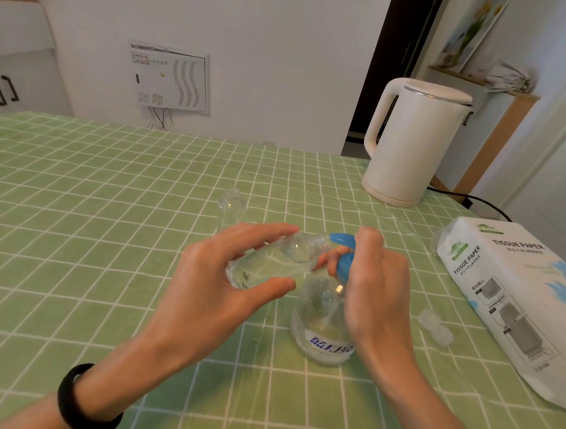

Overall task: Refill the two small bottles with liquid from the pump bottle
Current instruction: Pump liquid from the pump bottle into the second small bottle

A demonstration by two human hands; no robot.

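Over the green checked tablecloth (109,185), your left hand (223,277) grips a small bottle (271,263) tipped sideways, its neck brought to the blue nozzle (340,239) to catch liquid. Your right hand (377,281) curls round the head of the pump bottle (321,317), apparently to press. Behind, the second small bottle (231,207) stands uncapped.

Open passage lies across the left half of the green checked surface (75,199). The middle is blocked by the clear pump bottle with a blue head (321,317), the small clear bottle (271,267) tilted at its spout, and an upright clear bottle (230,207) just behind. A white plastic kettle (414,143) and a white tissue paper pack (510,297) line the right, with what seem to be two clear caps (434,328) beside the pack.
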